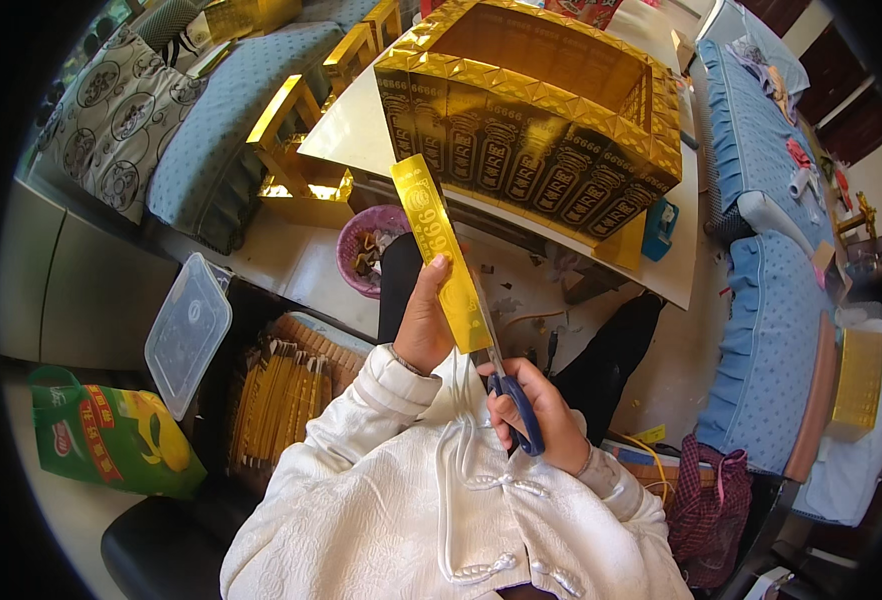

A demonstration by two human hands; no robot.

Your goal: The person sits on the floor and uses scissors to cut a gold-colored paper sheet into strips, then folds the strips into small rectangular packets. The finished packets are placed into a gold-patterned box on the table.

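My left hand (pixel 426 322) grips a long folded strip of gold foil paper (pixel 441 247), its thumb pressed on the printed face. The strip tilts, its upper end reaching in front of the table's edge. In my right hand (pixel 534 409) are scissors with dark blue handles (pixel 528 427). Their blades lie along the strip's right edge near its lower end; whether they cut into it cannot be made out. Beyond the hands, a large open-topped box of folded gold paper (pixel 531 150) stands on the white table (pixel 343 142).
A purple waste basket (pixel 347 262) holds scraps below the table. Bundled gold strips (pixel 279 405) lie to my left, near a clear plastic lid (pixel 189 337) and a green bag (pixel 110 435). A blue tool (pixel 660 229) rests by the box. Blue-covered sofas (pixel 763 345) flank the table.
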